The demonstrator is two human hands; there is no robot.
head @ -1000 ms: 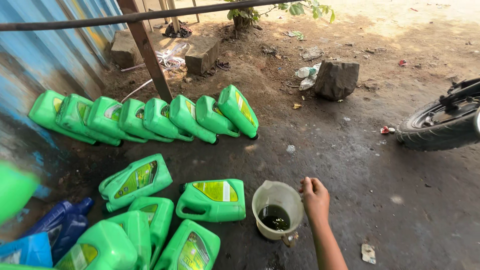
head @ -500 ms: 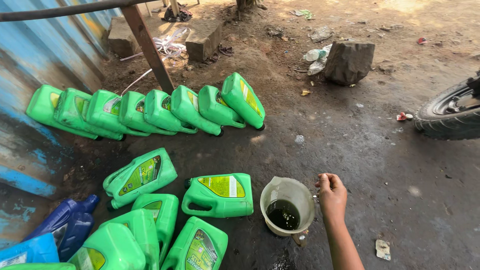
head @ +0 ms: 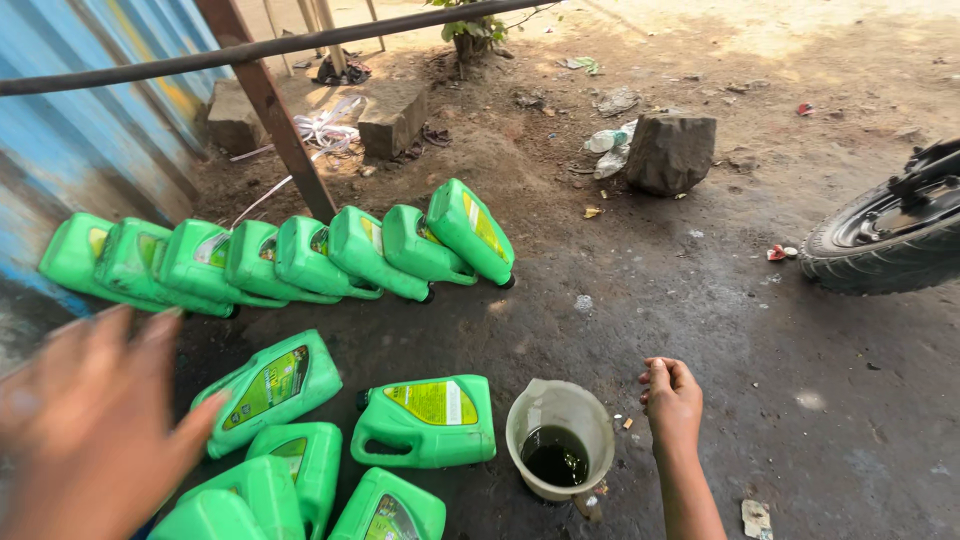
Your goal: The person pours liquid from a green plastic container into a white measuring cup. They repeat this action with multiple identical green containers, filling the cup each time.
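Sitting on the dark, oily ground is a pale plastic measuring jug, round, with a small spout on the upper left rim and black oil pooled in the bottom. It stands upright, mouth straight up, so no real long axis to speak of. The right hand hovers just beside it on the right, fingers loosely curled, gripping nothing and not touching the rim. The left hand is a big blur at the lower left, fingers spread wide, empty, well apart from the jug.

Just left of the jug lies a green jerrycan, smooth glossy plastic, flat on its side with the yellow label up, long axis running left-right and cap end pointing left. More green cans crowd around it: one tilted diagonally further left, a few more along the bottom edge. Behind them a leaning row of cans is stacked like dominoes in front of a blue corrugated metal wall, caps down toward the dirt.

Open room is mostly to the right of the jug, bare stained dirt running out to a motorcycle tyre at the right edge. A chunky grey rock sits further back, with a rusty slanted post and a dark pipe crossing the top.
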